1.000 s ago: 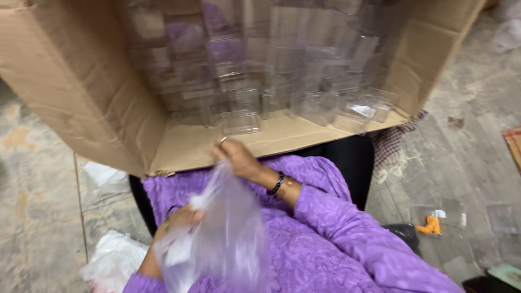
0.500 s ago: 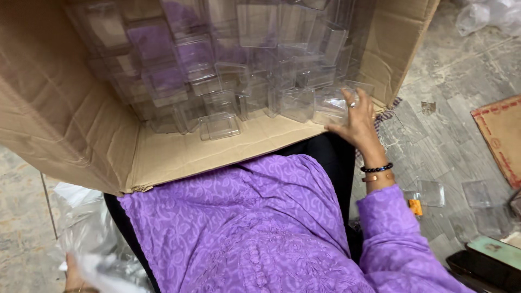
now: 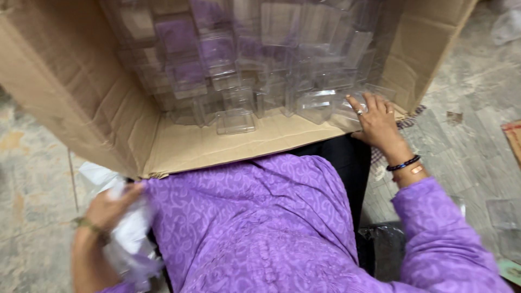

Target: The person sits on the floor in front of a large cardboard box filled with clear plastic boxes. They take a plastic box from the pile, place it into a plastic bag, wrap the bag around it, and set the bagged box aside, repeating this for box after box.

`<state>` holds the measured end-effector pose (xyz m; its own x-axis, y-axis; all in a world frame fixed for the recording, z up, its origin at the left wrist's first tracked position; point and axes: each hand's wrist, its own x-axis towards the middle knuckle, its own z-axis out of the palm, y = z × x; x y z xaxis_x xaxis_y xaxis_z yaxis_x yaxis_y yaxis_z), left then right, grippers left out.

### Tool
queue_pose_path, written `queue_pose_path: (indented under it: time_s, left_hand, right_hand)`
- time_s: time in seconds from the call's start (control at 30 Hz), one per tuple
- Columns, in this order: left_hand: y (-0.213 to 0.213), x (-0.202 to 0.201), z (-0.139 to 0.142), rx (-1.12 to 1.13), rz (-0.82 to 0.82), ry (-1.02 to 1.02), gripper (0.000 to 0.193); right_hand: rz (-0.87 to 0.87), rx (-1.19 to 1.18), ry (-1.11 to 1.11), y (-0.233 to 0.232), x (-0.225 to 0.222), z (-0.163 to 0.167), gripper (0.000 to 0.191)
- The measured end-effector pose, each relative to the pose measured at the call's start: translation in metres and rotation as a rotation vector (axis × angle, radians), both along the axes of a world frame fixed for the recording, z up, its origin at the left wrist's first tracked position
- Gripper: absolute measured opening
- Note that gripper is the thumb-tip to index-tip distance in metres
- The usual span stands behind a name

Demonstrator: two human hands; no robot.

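Dozens of clear plastic boxes (image 3: 255, 81) stacked inside tipped cardboard carton (image 3: 81, 108). Right hand (image 3: 377, 122), fingers spread over front boxes; left hand (image 3: 111, 206) pinching crumpled clear bag (image 3: 130, 239) beside lap. Likely to spill forward if nudged.

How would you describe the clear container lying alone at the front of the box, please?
Find the big cardboard box tipped open toward the person in purple. On its lower flap, ahead of the heap of clear containers, lies one small clear container. It lies apart from the pile, near the flap's middle, well left of the right hand.
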<state>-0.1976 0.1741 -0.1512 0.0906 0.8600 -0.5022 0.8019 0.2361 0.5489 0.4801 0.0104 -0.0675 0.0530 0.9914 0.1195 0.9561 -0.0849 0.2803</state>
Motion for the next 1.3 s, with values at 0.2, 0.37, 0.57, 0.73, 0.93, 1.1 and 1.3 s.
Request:
queue_pose_path:
  time_s: [0.2, 0.37, 0.57, 0.73, 0.93, 1.1, 1.3]
  left_hand:
    - [-0.022, 0.139, 0.051, -0.085, -0.068, -0.705, 0.039]
    - [-0.036, 0.242, 0.054, -0.350, -0.137, -0.977, 0.062]
    - [-0.039, 0.282, 0.049, -0.582, -0.434, -1.660, 0.116]
    - [-0.040, 0.234, 0.039, -0.143, -0.174, -1.327, 0.102]
    - [-0.020, 0.122, 0.018, -0.229, 0.173, -1.730, 0.082]
    - [-0.020, 0.106, 0.002, -0.311, 0.179, -1.874, 0.080]
    - [-0.011, 0.150, 0.003, -0.260, 0.176, -1.751, 0.078]
  right_hand:
    - [-0.086, -0.036, 0.326, -0.015, -0.007, 0.044, 0.090]
    - [0.133, 0.126, 1.510, -0.031, -0.053, 0.031, 0.083]
    - [-0.155, -0.128, 2.677, 0.002, -0.183, -0.037, 0.046]
    - [-0.030, 0.233, 1.372, 0.023, -0.187, -0.051, 0.032]
    - [-0.326, 0.101, 0.422, 0.041, -0.079, -0.012, 0.033]
    - [0.159, 0.287, 0.609, 0.101, -0.122, -0.031, 0.051]
    - [0.385, -0.103, 0.668, 0.184, -0.223, -0.104, 0.027]
